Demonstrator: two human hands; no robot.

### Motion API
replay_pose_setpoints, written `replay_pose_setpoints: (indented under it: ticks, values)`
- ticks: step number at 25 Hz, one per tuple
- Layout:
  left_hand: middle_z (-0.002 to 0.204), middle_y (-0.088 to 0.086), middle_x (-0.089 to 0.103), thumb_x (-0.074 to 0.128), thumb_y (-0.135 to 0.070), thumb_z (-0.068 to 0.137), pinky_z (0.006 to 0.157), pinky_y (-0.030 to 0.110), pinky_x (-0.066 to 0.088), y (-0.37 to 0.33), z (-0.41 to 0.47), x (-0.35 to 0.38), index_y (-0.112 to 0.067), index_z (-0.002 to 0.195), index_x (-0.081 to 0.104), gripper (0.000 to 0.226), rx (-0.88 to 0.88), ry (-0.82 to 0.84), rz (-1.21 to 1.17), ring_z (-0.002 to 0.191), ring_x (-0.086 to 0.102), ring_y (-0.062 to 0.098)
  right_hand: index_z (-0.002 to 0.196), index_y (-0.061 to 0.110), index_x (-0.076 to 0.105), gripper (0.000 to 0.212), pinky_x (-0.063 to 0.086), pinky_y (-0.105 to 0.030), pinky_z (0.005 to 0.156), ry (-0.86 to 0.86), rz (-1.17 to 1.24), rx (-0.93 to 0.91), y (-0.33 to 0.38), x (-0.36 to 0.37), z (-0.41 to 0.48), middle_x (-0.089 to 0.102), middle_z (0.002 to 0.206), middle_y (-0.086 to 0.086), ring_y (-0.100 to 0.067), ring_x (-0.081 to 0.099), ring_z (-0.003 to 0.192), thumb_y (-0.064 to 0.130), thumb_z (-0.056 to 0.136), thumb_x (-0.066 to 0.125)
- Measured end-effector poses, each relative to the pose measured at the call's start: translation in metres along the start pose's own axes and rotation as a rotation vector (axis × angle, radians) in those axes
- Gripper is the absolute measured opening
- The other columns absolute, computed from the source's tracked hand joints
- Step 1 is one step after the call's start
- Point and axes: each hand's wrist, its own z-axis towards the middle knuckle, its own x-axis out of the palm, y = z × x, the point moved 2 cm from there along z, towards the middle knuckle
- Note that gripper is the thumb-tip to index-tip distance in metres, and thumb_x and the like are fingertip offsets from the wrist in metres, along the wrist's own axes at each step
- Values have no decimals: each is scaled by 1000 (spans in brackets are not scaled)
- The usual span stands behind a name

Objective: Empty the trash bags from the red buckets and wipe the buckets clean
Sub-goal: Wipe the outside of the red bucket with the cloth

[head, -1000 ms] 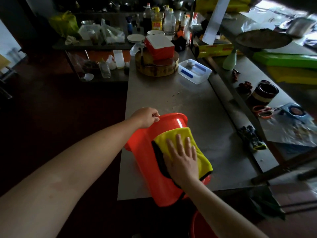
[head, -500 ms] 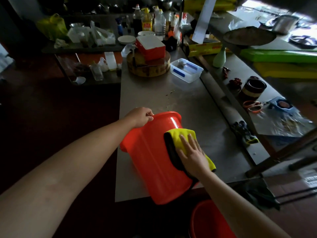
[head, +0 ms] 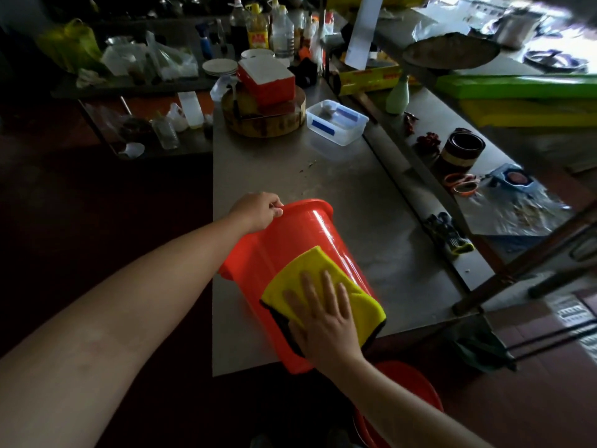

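A red bucket (head: 290, 240) lies tilted on the steel table (head: 371, 221), its mouth away from me and its bottom over the near edge. My left hand (head: 258, 211) grips the bucket's rim at the far left. A yellow cloth (head: 310, 270) with a dark underside is spread on the bucket's side. My right hand (head: 323, 315) presses flat on that cloth with fingers straight and spread. A second red bucket (head: 416, 392) stands on the floor below, partly hidden by my right forearm.
A round wooden block (head: 268, 124) bearing a red-and-white box, and a clear plastic container (head: 336, 122), stand at the table's far end. Bottles (head: 258, 30) crowd the back. Black-and-yellow gloves (head: 452, 236), scissors and a dark jar lie on the right shelf.
My right hand has slid the cloth down the bucket's side towards its bottom. The left hand keeps its grip on the rim.
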Motion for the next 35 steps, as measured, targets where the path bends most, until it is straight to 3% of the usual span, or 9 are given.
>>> replay_pose_setpoints:
  ticks: [2,5,8,11,13,18,22,26,35]
  values:
    - [123,4,67,64,-29,95,94,34,44,1,-2,1,-21,112,70,19,31,-3,-8,115,60,27,156,43,31,60,18,-62,117,-27,-33,-90,0,6,-6,12,170,1,-38,5,155,59,99,44]
    - [119,4,66,62,-24,97,92,33,44,7,-6,3,-16,111,69,17,64,-7,-37,112,60,25,154,48,30,63,14,-56,123,-23,25,-72,-20,-11,3,4,170,1,-32,-1,156,70,95,40]
    - [118,4,66,62,-23,97,91,31,43,14,-8,2,-16,112,69,18,65,0,-59,112,60,24,152,48,28,73,11,-45,123,52,170,138,-61,-16,18,-2,171,4,-23,-6,157,79,87,40]
    - [118,3,67,62,-26,96,93,33,44,13,-8,4,-18,111,70,19,56,-13,-63,112,60,24,155,50,21,76,28,-46,120,140,508,441,-104,-8,26,12,169,8,-24,19,154,78,87,43]
    - [118,3,67,62,-28,96,93,33,45,8,-8,6,-20,111,70,19,44,-30,-67,112,60,24,154,54,17,68,29,-47,119,189,603,510,-114,-2,26,12,169,10,-24,22,153,71,93,43]
    - [118,2,69,62,-29,96,86,31,44,5,-3,5,-22,107,71,15,37,-15,-40,110,61,24,157,49,17,68,15,-49,125,-22,316,305,-66,-2,-5,7,169,7,-26,0,157,73,95,30]
    - [118,2,70,63,-31,95,89,33,47,8,-2,3,-24,107,71,16,35,0,-23,110,63,25,154,36,39,59,23,-63,119,-176,121,13,-15,-3,-32,22,167,-2,-41,10,154,57,99,46]
    - [117,3,71,63,-31,96,90,34,47,7,-5,1,-25,110,71,18,33,-5,-24,109,63,26,149,34,48,58,31,-64,114,-179,38,-225,11,13,-47,26,166,0,-41,19,152,50,95,58]
    - [118,1,71,67,-34,93,82,25,40,10,-9,-5,-25,110,73,20,1,21,-76,112,63,23,154,48,29,62,6,-66,117,40,-25,-71,13,-1,13,4,170,4,-33,-8,156,64,95,41]
